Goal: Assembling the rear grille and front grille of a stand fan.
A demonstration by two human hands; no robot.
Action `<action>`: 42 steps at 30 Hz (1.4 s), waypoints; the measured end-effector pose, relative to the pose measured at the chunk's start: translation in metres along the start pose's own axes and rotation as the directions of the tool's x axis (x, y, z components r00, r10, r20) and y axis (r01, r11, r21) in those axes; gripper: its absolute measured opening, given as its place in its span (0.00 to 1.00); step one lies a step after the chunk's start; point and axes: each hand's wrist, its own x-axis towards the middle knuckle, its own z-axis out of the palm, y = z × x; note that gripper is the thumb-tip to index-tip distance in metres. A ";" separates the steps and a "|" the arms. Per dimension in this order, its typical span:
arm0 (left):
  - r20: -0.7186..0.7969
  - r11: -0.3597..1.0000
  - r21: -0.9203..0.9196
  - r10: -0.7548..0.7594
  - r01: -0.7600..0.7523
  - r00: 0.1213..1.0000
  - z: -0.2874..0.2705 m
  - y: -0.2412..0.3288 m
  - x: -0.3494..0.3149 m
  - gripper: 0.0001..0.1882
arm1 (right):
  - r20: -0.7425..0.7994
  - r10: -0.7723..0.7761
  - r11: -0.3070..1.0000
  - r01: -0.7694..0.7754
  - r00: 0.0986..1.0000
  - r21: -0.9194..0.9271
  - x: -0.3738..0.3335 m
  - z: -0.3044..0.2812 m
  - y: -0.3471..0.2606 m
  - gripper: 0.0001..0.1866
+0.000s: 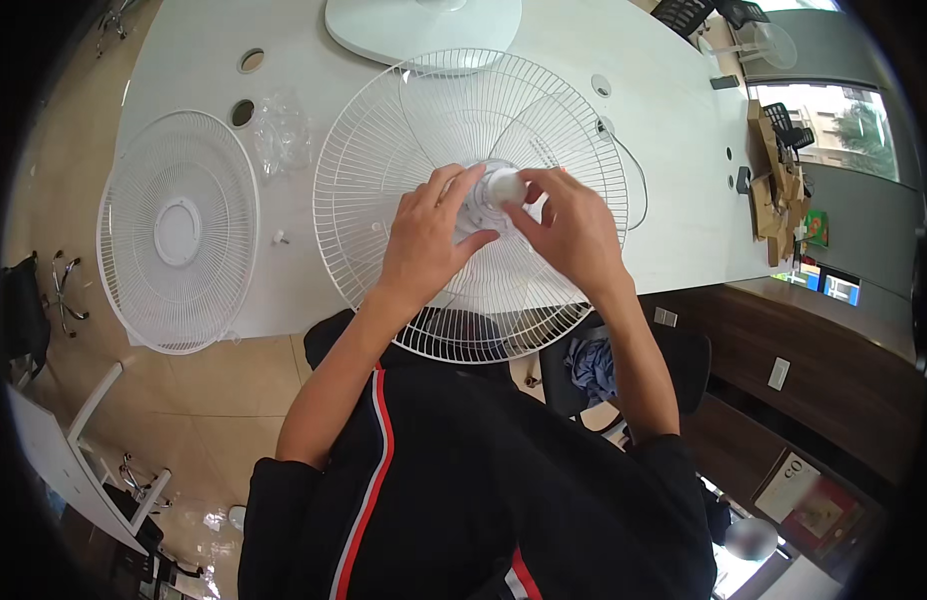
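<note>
A round white wire fan grille [349,170] is in front of me, with pale, see-through fan blades [424,112] showing at its upper part. At its centre my right hand [574,225] pinches a small white round knob [507,187], slightly blurred, over the hub. My left hand [424,235] is on the hub's left side, thumb and fingers spread apart and nothing gripped between them. Whether its fingertips touch the hub I cannot tell. The fingers hide part of the hub.
On the white table [674,200] a second fan grille [179,235] lies at the left, beside a crumpled clear plastic bag [281,135] and a small white part [281,237]. A white fan base [424,28] stands at the far side. A cable [639,165] curves right of the grille.
</note>
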 end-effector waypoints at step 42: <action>0.103 0.868 0.460 0.158 -0.188 0.982 -0.008 0.020 0.035 0.50 | 0.035 0.152 -0.406 0.030 0.988 0.914 -0.069 0.033 0.044 0.27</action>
